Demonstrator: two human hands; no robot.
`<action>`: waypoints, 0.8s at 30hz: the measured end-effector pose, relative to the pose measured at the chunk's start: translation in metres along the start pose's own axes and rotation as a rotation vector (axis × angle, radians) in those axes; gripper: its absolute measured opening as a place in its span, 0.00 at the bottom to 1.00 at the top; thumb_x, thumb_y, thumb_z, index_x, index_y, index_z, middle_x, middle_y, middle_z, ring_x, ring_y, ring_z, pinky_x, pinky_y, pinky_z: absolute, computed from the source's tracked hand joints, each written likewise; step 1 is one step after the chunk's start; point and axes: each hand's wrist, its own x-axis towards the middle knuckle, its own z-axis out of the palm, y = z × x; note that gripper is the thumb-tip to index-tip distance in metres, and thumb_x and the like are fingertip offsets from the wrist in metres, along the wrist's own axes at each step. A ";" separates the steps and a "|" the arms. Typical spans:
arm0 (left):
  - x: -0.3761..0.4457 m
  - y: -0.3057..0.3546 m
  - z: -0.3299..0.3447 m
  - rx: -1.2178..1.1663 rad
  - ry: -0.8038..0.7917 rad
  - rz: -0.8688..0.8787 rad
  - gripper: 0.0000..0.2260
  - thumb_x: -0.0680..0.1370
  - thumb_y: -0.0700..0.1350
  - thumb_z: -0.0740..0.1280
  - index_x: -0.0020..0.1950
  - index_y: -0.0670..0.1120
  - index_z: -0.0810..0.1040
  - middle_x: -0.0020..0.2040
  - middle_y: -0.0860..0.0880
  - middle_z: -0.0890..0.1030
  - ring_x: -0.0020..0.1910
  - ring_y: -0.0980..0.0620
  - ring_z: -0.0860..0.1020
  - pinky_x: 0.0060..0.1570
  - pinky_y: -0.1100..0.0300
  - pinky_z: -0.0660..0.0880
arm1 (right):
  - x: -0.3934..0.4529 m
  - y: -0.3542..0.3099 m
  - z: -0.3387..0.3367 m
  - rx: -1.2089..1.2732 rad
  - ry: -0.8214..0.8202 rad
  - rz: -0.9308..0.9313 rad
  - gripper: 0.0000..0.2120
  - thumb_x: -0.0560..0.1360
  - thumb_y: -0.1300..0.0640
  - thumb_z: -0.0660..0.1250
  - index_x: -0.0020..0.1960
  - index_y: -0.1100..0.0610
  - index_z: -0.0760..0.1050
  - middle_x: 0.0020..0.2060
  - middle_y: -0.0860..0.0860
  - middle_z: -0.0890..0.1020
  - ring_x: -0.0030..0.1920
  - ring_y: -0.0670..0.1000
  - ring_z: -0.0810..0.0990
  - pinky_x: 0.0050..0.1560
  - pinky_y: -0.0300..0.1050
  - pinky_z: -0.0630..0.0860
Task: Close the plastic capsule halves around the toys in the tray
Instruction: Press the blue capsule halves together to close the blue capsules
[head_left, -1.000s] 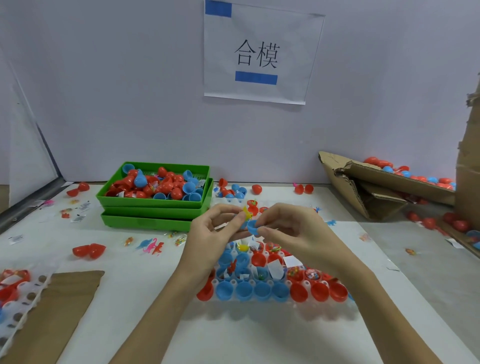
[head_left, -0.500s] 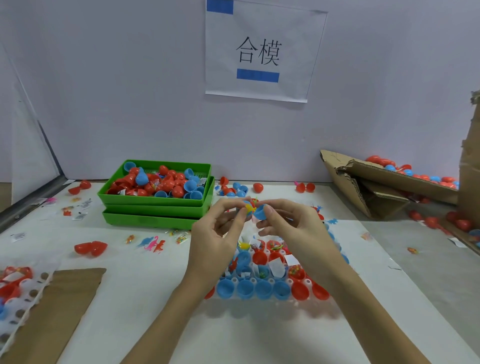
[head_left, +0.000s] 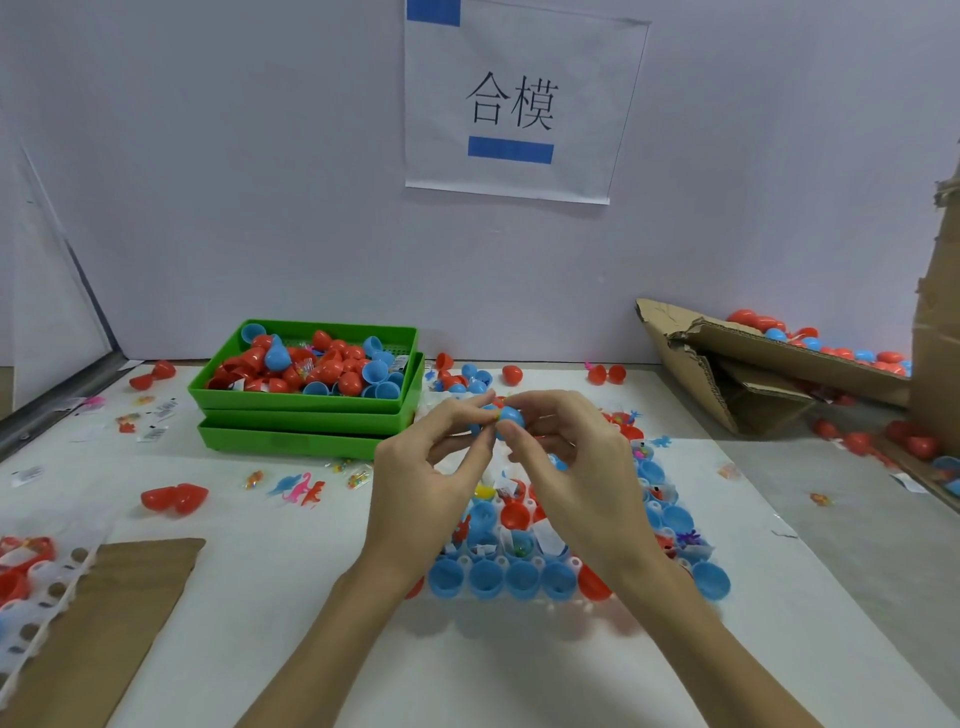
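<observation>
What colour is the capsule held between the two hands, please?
Blue; the capsule, pinched by the left hand and right hand, shows in the head view.

Head cam, fwd-down, near table (head_left: 270, 597)

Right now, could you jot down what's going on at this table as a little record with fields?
Activity: closing a blue capsule; yellow shows at its seam
Left hand: pinches the capsule's left half
Right hand: grips its right half
Below the hands: white tray of open blue and red halves, some holding toys
Back left: stacked green trays with loose halves
Right: torn cardboard box
</observation>
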 end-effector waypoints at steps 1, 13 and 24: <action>0.000 0.001 -0.001 -0.018 0.011 -0.013 0.09 0.78 0.39 0.74 0.57 0.48 0.86 0.61 0.53 0.85 0.59 0.59 0.83 0.56 0.64 0.81 | 0.000 0.000 0.000 0.014 -0.006 0.009 0.10 0.76 0.51 0.72 0.57 0.46 0.78 0.50 0.44 0.82 0.48 0.45 0.84 0.46 0.33 0.80; 0.001 0.002 0.000 0.237 0.044 0.151 0.12 0.77 0.38 0.76 0.60 0.43 0.86 0.62 0.47 0.85 0.57 0.54 0.85 0.52 0.63 0.83 | 0.000 0.004 0.001 0.071 -0.029 0.032 0.12 0.80 0.60 0.70 0.60 0.49 0.79 0.55 0.47 0.83 0.52 0.48 0.84 0.51 0.38 0.82; 0.002 0.007 0.001 0.177 0.093 0.034 0.10 0.78 0.44 0.75 0.59 0.48 0.86 0.56 0.55 0.85 0.51 0.57 0.86 0.48 0.65 0.83 | -0.001 -0.001 0.004 0.444 -0.034 0.254 0.08 0.80 0.55 0.69 0.59 0.50 0.81 0.49 0.42 0.86 0.49 0.47 0.87 0.47 0.35 0.81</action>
